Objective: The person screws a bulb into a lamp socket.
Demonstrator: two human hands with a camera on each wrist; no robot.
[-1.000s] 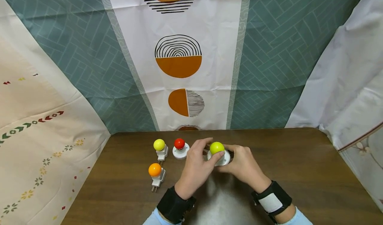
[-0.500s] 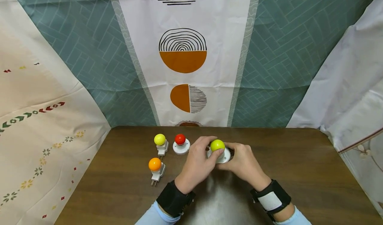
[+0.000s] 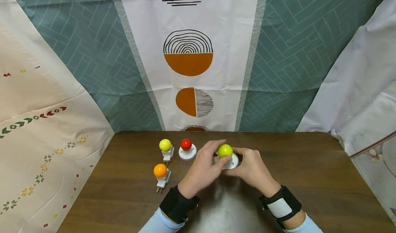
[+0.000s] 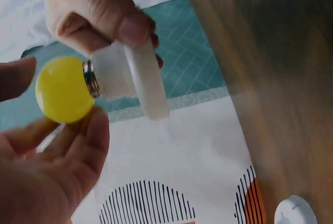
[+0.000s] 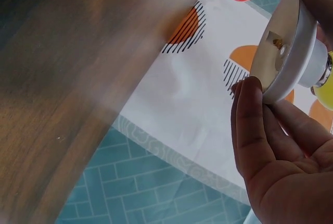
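My left hand holds a yellow-green light bulb, its fingers and thumb curled around the globe. The bulb sits in a white round lamp holder, whose rim my right hand grips between thumb and fingers. In the left wrist view a strip of metal thread shows between the bulb and the holder. Both hands keep the pair raised off the table. The right wrist view shows the hollow underside of the holder, with a small brass contact inside.
On the wooden table, left of my hands, a red bulb stands in another round white holder. Further left lie a yellow bulb and an orange bulb, each in a white plug-in socket. Patterned cloth hangs behind.
The head view has tilted slightly down and then steadied. Both hands stay around the bulb and holder, and the left fingers and wrist have shifted slightly.
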